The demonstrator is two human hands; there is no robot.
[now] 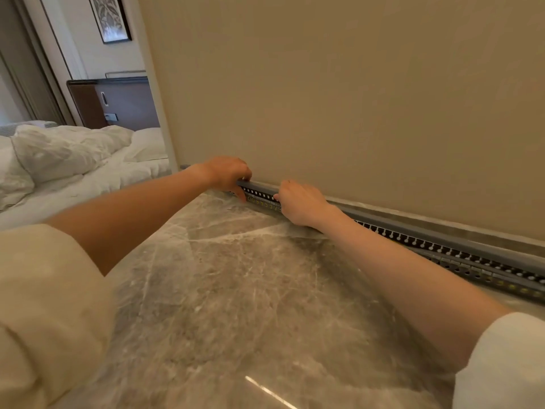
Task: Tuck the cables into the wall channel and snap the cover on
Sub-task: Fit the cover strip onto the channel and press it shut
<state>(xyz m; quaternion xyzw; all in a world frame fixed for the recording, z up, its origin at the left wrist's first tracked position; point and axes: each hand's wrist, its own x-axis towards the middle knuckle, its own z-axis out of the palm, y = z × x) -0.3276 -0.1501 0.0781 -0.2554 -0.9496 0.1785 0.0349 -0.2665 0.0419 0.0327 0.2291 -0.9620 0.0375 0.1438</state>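
Both hands, left hand (227, 172) and right hand (298, 202), grip the cover (259, 186) atop the wall channel (442, 249), seemingly to seat it; cables unclear

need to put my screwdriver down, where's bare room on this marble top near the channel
Bare room: the wide grey veined marble surface between the two forearms, and its near edge. Crowded: the strip along the beige wall, where the left hand and right hand grip the grey perforated cable channel.
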